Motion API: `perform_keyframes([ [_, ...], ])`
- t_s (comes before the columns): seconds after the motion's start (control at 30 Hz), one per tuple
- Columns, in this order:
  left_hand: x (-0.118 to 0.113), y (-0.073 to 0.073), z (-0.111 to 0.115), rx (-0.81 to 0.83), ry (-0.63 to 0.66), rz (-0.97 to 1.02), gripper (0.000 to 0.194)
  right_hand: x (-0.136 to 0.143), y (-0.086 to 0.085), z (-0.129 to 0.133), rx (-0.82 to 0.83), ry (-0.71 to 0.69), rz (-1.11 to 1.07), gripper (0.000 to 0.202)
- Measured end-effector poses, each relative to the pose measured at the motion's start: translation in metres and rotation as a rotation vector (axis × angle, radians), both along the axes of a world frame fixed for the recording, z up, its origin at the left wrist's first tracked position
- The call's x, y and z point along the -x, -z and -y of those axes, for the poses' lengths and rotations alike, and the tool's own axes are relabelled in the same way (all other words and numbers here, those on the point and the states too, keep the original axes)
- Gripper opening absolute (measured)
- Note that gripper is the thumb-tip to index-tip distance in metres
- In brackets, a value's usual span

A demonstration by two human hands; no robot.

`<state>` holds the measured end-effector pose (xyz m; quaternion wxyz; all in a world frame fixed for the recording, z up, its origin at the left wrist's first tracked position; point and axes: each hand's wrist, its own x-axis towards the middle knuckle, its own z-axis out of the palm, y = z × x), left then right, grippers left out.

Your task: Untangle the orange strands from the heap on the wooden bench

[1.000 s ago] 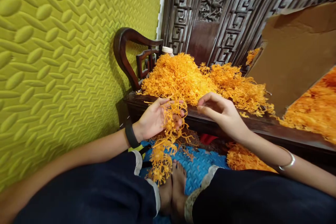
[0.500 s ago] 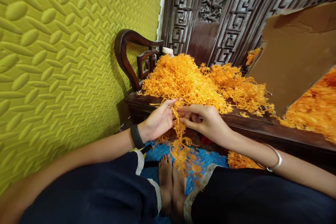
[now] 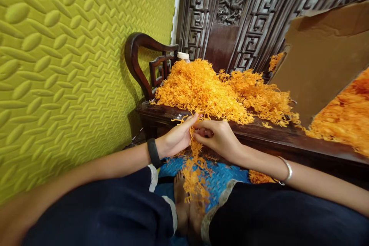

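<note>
My left hand [image 3: 181,135] is closed around the upper part of an orange strand [image 3: 196,173] of small, branching, stringy pieces. Opposite it, my right hand [image 3: 220,138] pinches the same strand between thumb and fingers, and the two hands nearly touch. Thin orange ends stick out past the left fingertips. From the hands the strand hangs in a loose tangle over my feet. Just beyond lies a large heap of similar orange pieces [image 3: 198,88] on a dark wooden bench [image 3: 170,112]. The exact grip between the fingers is partly hidden.
A cardboard sheet [image 3: 325,57] leans at the right, beside another orange pile [image 3: 343,119]. The bench has a curved armrest [image 3: 131,54] and a carved back [image 3: 221,42]. A white-lidded container [image 3: 183,57] stands behind the heap. A yellow padded wall [image 3: 72,65] rises at left; blue matting [image 3: 221,178] covers the floor.
Both hands have drawn slightly closer together, the right one moving left and bending more. The hanging strand has swung a little to the left.
</note>
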<state>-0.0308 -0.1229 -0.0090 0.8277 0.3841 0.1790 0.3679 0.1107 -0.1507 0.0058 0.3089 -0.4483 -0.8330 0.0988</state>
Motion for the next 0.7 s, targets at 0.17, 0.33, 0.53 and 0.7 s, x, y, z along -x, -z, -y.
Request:
perform_keyframes([
  [0.17,0.004,-0.002,-0.001,-0.133,-0.076,-0.113,0.015,-0.003,-0.005,0.001,0.115,0.011,-0.137,0.012],
  [0.33,0.012,0.001,-0.004,-0.299,-0.039,-0.305,0.021,-0.012,-0.002,-0.005,0.355,-0.158,-0.255,0.017],
  [0.53,0.016,0.011,-0.011,-0.465,0.073,-0.535,0.028,-0.024,-0.001,-0.007,0.433,-0.190,-0.176,0.023],
  [0.7,0.017,0.012,-0.011,-0.658,0.101,-0.703,0.021,-0.033,-0.002,-0.009,0.530,-0.205,-0.041,0.022],
])
